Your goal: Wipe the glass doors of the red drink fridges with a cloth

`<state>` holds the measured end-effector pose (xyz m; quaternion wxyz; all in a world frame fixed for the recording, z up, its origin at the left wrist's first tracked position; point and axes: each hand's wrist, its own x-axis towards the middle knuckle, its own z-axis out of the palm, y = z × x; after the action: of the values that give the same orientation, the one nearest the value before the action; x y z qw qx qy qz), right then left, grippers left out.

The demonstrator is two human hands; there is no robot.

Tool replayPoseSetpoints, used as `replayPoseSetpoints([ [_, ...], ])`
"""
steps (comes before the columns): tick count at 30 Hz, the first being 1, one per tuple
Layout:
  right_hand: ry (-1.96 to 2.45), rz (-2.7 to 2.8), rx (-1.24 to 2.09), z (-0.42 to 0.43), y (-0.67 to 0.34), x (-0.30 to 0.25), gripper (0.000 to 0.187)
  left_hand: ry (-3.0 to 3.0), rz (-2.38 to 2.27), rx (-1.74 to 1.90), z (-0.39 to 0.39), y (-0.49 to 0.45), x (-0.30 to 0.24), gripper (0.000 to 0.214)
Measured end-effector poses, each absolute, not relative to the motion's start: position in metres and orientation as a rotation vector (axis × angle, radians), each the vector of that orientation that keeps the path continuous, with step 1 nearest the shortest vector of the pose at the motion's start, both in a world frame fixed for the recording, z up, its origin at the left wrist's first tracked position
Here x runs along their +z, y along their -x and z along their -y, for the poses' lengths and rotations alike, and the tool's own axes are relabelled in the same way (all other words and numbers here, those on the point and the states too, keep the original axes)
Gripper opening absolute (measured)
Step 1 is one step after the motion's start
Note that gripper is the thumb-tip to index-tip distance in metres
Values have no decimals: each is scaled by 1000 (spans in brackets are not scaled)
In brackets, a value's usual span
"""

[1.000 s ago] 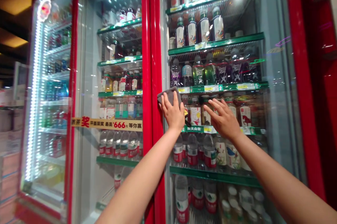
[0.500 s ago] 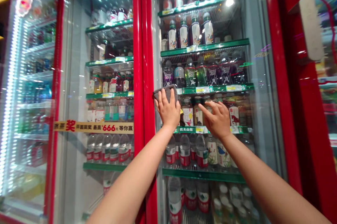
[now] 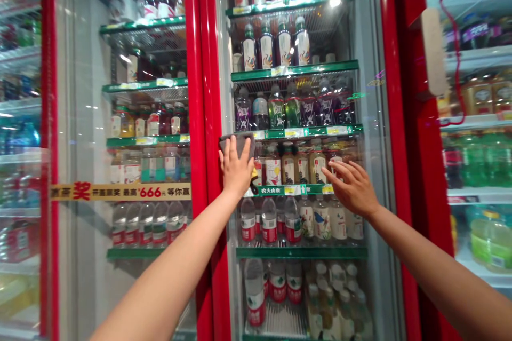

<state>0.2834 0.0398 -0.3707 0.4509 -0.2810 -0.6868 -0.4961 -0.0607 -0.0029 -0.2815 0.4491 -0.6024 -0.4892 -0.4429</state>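
We see our left hand (image 3: pixel 236 173) laid over a dark grey cloth (image 3: pixel 240 145), its fingers spread flat across it. The cloth lies against the glass of the cooler door, at its left edge beside the red frame (image 3: pixel 208 90). Our right hand (image 3: pixel 352 186) is held up to the right before the same glass, holding nothing, fingers loosely parted and slightly bent; whether they touch the pane we cannot tell.

Across the door to the left runs a tan strip (image 3: pixel 140 191) on which we read 奖, 开盖赢奖, 最高¥666元 and 等你赢. Behind the right door, a green shelf edge (image 3: pixel 316 189) says 农夫山泉 and carries price tags too small for us to read. Below it stand water bottles (image 3: pixel 269 226) with red lower labels, and to their right a bottle (image 3: pixel 322 221) whose label shows a blue bird. Higher up we see dark bottles (image 3: pixel 284 45) with tall white labels. At the far right, green bottles (image 3: pixel 474 157) stand in another cooler.
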Motion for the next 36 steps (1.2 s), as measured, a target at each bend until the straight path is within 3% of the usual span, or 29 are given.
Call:
replayPoseSetpoints([
  [4,688,1683,-1220,-53,-289,-377,70,1384,1231,-1252,-9,10,-272,63],
  [12,654,1684,-1179,-52,-287,-379,70,1876,821,-658,6,45,-319,69],
  [18,640,1692,-1154,-52,-288,-379,72,1449,1168,-1202,-12,-10,-265,64],
  [22,611,1693,-1148,-53,-289,-379,73,1571,1017,-1087,-20,-50,-278,63],
  [28,573,1688,-1124,-56,-289,-379,67,1840,742,-698,-6,0,-304,54],
  [36,559,1687,-1111,-60,-289,-380,60,1595,920,-1056,-26,-54,-263,54],
])
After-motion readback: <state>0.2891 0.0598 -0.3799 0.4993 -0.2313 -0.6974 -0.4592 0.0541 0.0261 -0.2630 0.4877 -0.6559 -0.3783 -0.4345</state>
